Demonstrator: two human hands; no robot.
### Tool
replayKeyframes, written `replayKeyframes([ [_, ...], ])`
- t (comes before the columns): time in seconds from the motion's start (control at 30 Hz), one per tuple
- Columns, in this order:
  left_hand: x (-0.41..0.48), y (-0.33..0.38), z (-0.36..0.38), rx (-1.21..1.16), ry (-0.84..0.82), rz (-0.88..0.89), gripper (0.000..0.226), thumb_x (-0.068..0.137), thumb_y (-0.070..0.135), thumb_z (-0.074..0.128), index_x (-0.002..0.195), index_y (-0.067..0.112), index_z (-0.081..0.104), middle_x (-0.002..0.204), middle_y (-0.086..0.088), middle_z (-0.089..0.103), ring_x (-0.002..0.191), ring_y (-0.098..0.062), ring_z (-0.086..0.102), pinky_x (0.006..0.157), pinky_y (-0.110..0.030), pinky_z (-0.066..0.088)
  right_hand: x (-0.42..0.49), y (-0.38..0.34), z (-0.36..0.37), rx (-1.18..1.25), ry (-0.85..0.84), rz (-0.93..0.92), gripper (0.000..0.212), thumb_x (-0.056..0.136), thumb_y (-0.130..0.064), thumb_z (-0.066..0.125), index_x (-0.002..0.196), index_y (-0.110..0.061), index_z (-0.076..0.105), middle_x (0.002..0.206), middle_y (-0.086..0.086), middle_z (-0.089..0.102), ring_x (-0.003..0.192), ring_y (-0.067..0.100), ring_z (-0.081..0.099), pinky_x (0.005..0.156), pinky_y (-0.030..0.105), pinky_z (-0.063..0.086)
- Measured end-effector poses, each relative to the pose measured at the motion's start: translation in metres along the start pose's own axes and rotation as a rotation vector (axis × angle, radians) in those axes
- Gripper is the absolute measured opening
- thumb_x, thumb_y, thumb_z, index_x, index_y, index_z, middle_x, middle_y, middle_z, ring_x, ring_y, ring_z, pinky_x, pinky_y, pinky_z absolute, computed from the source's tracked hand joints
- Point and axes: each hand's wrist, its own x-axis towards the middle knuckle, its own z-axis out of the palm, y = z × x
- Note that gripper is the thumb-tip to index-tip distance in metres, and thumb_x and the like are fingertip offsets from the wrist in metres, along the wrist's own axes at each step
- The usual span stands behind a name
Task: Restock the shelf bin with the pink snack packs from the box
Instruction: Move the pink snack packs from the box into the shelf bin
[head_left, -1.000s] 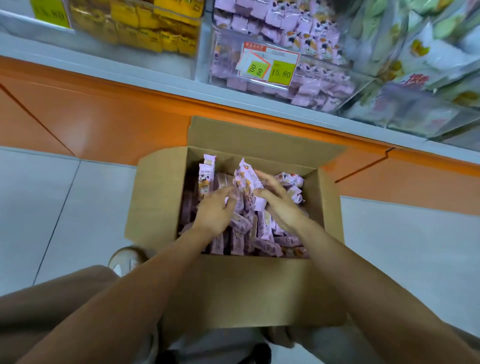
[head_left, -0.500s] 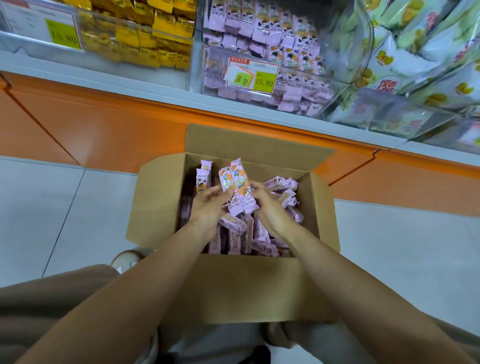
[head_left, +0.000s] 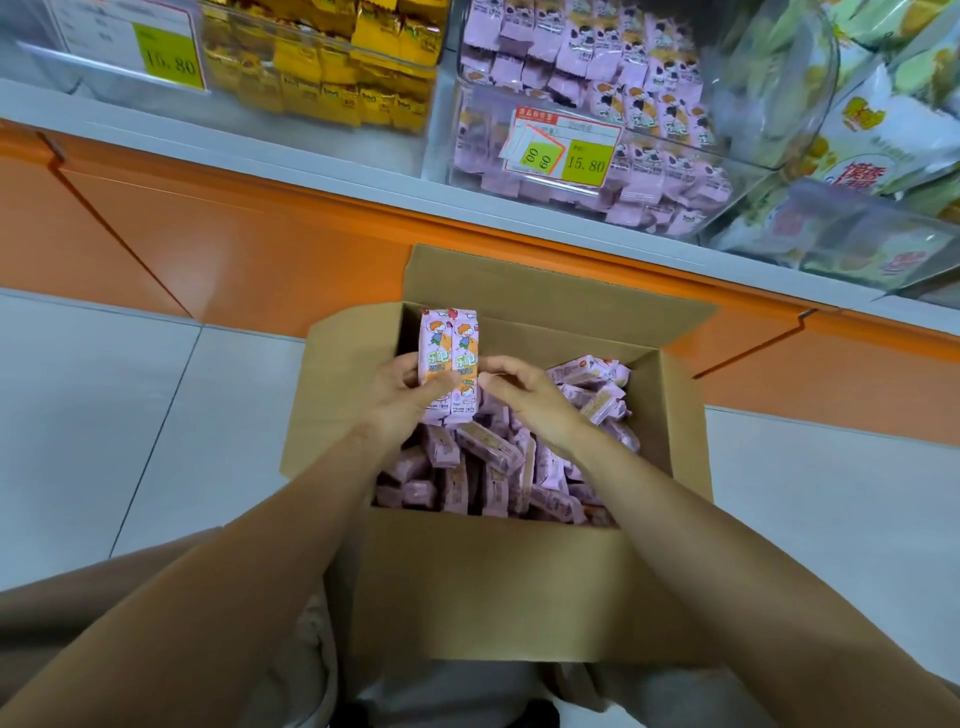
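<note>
An open cardboard box (head_left: 519, 582) on the floor holds several loose pink snack packs (head_left: 498, 457). Above its left half, my left hand (head_left: 400, 395) grips two pink snack packs (head_left: 449, 353) held upright side by side. My right hand (head_left: 524, 395) is beside them, its fingertips touching the packs' right edge. Up on the shelf, the clear shelf bin (head_left: 597, 197) with a price tag is partly filled with the same pink packs.
A clear bin of yellow snack packs (head_left: 332, 67) stands left of the pink bin, and bags of green and white snacks (head_left: 857, 140) lie to its right. An orange base panel (head_left: 234, 254) runs under the shelf. Grey floor tiles surround the box.
Both hands have risen out of the pile with the two packs, which now stand upright and side by side above the box. The camera has tilted up toward the shelf.
</note>
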Motion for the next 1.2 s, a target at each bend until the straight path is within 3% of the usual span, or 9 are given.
replayKeyframes([
  [0.1,0.005,-0.006,-0.011,0.017,0.108,0.013,0.025,0.086,0.008,0.07,0.109,-0.001,0.068,0.1,-0.009,0.073,0.084,-0.013,0.071,0.077,-0.028,0.058,0.017,0.016,-0.006,-0.149,0.099,0.061,0.036,0.096,-0.02,0.056,0.132,-0.017,0.055,0.124,0.001,0.056,0.117,0.019,0.054,0.102,0.032,0.042],
  [0.2,0.009,-0.013,-0.019,-0.013,0.138,-0.004,0.024,0.088,0.01,0.068,0.109,-0.002,0.068,0.105,-0.015,0.072,0.096,-0.026,0.07,0.087,-0.04,0.057,0.029,0.031,-0.003,-0.272,0.044,0.136,0.048,0.094,-0.018,0.06,0.14,-0.015,0.046,0.134,-0.001,0.046,0.125,0.021,0.048,0.096,0.021,0.037],
  [0.33,0.013,-0.013,-0.019,-0.046,0.126,-0.007,0.026,0.089,0.007,0.066,0.111,-0.005,0.066,0.107,-0.018,0.071,0.094,-0.027,0.07,0.082,-0.037,0.059,0.046,0.05,0.012,-0.485,0.015,0.201,0.051,0.088,-0.033,0.066,0.135,-0.018,0.05,0.125,0.009,0.057,0.113,0.028,0.055,0.093,0.035,0.046],
  [0.53,0.013,-0.013,-0.02,-0.053,0.125,-0.029,0.027,0.089,0.012,0.066,0.113,-0.001,0.066,0.106,-0.014,0.072,0.095,-0.025,0.07,0.083,-0.036,0.059,0.053,0.056,0.013,-0.416,0.185,0.158,0.03,0.082,-0.01,0.071,0.11,-0.008,0.061,0.103,0.007,0.061,0.095,0.025,0.056,0.066,0.026,0.034],
  [0.7,0.01,-0.012,-0.019,-0.047,0.13,-0.002,0.027,0.089,0.008,0.066,0.113,-0.003,0.066,0.107,-0.016,0.071,0.094,-0.025,0.07,0.082,-0.035,0.059,0.036,0.06,-0.001,-0.331,0.209,0.175,0.022,0.091,-0.008,0.059,0.112,-0.01,0.053,0.11,0.007,0.06,0.104,0.028,0.059,0.069,0.031,0.039],
  [0.83,0.004,-0.014,-0.02,-0.02,0.146,0.03,0.025,0.087,0.008,0.068,0.11,0.0,0.068,0.106,-0.012,0.073,0.099,-0.028,0.07,0.088,-0.041,0.056,0.028,0.052,-0.004,-0.314,0.221,0.17,0.027,0.092,-0.009,0.058,0.117,-0.012,0.048,0.095,-0.001,0.057,0.093,0.028,0.058,0.065,0.031,0.041],
  [0.97,-0.005,-0.012,-0.026,-0.028,0.189,0.049,0.023,0.088,0.006,0.067,0.11,0.0,0.069,0.102,-0.009,0.074,0.092,-0.019,0.072,0.077,-0.029,0.057,0.041,0.049,0.01,-0.417,0.158,0.187,0.034,0.091,-0.023,0.063,0.122,-0.013,0.051,0.126,0.011,0.057,0.107,0.031,0.058,0.083,0.038,0.049],
  [1.1,-0.007,-0.011,-0.03,-0.028,0.164,0.031,0.023,0.089,0.005,0.065,0.112,-0.001,0.067,0.101,-0.011,0.073,0.081,-0.012,0.072,0.063,-0.02,0.055,0.056,0.047,0.031,-0.457,0.232,0.259,0.074,0.078,-0.059,0.067,0.13,-0.011,0.046,0.123,0.008,0.058,0.112,0.028,0.056,0.081,0.03,0.043],
  [1.2,-0.004,-0.012,-0.031,-0.023,0.171,0.021,0.022,0.089,0.008,0.066,0.11,0.0,0.068,0.1,-0.011,0.074,0.081,-0.012,0.072,0.062,-0.022,0.057,0.066,0.053,0.037,-0.567,0.297,0.257,0.076,0.08,-0.049,0.071,0.134,-0.008,0.036,0.124,0.013,0.057,0.11,0.033,0.057,0.076,0.032,0.044],
])
